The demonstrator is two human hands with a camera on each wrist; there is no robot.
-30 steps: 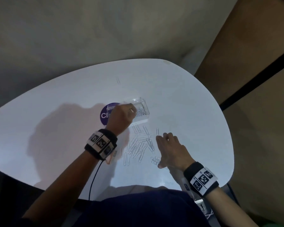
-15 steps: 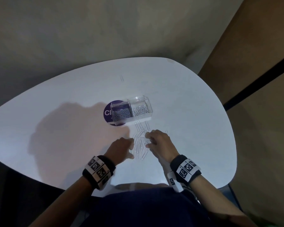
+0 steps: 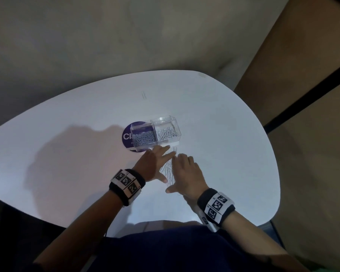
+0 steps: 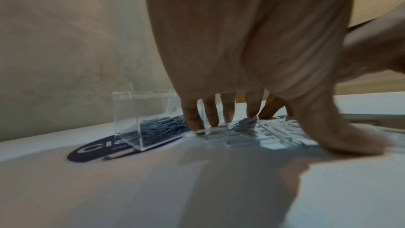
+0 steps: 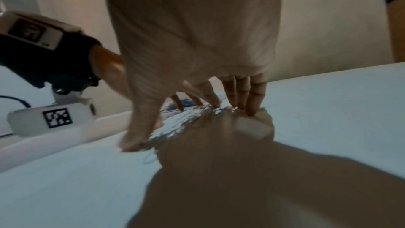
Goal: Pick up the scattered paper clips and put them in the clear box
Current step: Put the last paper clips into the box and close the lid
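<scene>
A clear two-compartment box point(image 3: 155, 134) stands on the white table point(image 3: 67, 154), with silver paper clips in both halves. Just in front of it, a pile of loose paper clips point(image 3: 168, 170) lies between my two hands. My left hand point(image 3: 155, 163) lies flat with straight, spread fingers, fingertips point(image 4: 197, 126) close to the box point(image 4: 142, 119). My right hand point(image 3: 185, 173) is flat too, fingertips point(image 5: 241, 105) on the table at the right edge of the clips point(image 5: 181, 124). Neither hand holds anything. One stray clip point(image 3: 144, 94) lies far beyond the box.
A purple round sticker point(image 3: 129, 137) sits under the box's left half. The table's near edge point(image 3: 145, 222) is close to my body. A wall rises behind the table, and a brown panel point(image 3: 302, 114) stands to the right.
My left hand came back from the box to the table. Both hands have swept the scattered clips together into a narrow pile and slid forward toward the box.
</scene>
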